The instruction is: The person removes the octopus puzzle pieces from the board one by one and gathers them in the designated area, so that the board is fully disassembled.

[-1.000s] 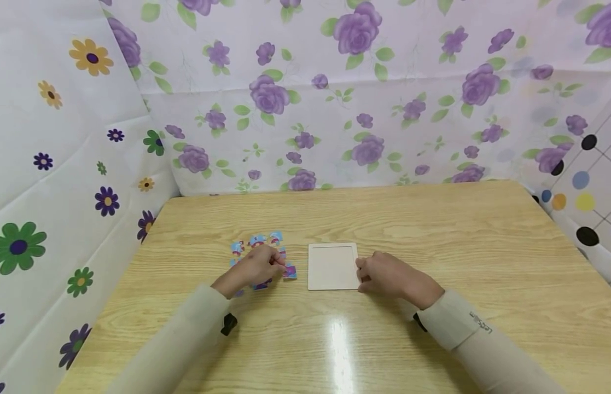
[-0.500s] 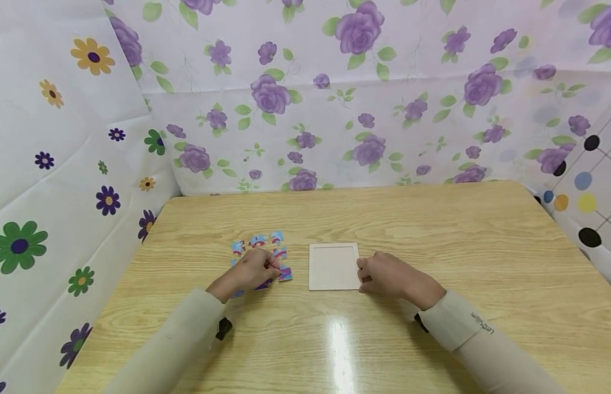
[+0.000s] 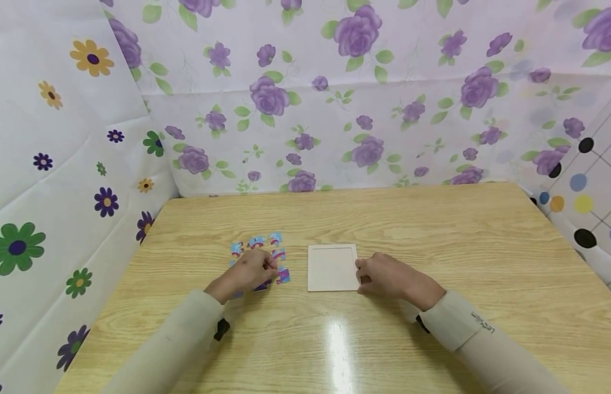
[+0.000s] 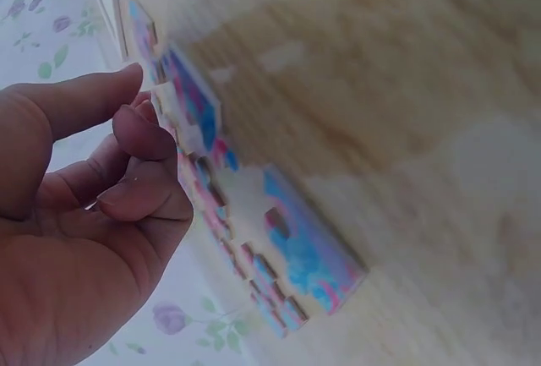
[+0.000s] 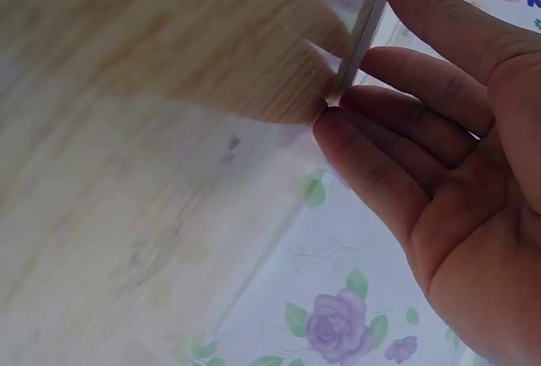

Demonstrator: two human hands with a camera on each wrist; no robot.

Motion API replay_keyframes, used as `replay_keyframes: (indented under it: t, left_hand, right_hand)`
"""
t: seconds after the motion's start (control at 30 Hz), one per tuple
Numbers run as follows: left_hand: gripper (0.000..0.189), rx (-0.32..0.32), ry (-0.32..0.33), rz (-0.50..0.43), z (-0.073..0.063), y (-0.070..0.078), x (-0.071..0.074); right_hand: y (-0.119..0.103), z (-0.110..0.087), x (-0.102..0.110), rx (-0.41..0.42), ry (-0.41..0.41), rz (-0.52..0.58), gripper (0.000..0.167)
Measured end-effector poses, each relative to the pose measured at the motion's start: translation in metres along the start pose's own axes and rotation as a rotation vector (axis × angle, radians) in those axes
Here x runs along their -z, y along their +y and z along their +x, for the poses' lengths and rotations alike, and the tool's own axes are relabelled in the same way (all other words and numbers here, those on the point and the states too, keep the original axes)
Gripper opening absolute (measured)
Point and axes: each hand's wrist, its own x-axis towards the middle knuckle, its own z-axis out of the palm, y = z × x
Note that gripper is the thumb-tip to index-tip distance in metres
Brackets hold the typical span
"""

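My left hand (image 3: 248,271) is over a group of jigsaw puzzle pieces, with thumb and index finger bent close together. Beside these fingertips lies a blue-and-purple puzzle piece (image 3: 284,275), its left edge right at them. In the left wrist view the thumb (image 4: 106,100) reaches to the near end of that piece (image 4: 142,28). My right hand (image 3: 391,276) holds the right edge of a pale square puzzle tray (image 3: 332,268), which has a raised rim and a bare inside. The right wrist view shows the thumb and fingertips (image 5: 334,125) along the tray's side (image 5: 363,36).
More puzzle pieces (image 3: 278,254) lie loosely in rows under and around the left hand, some hidden by it. The wooden table (image 3: 413,219) meets a floral cloth (image 3: 325,126) at the back and a flowered cloth (image 3: 79,180) on the left.
The left hand has shifted slightly left, and the blue-and-purple puzzle piece has slid left with it, closer to the other pieces. The right hand and the tray have stayed put.
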Motion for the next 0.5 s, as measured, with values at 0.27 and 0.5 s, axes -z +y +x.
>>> replay_keyframes:
  t: [0.27,0.5]
  left_hand:
    - [0.011,-0.01,-0.006,0.007,-0.002,0.007,0.006]
    - [0.019,0.0,-0.002,0.038,-0.008,0.01,0.015]
  right_hand:
    - [0.002,-0.001,-0.001,-0.036,0.002,0.041,0.022]
    - [0.006,-0.009,0.001,0.018,0.077,-0.038,0.012]
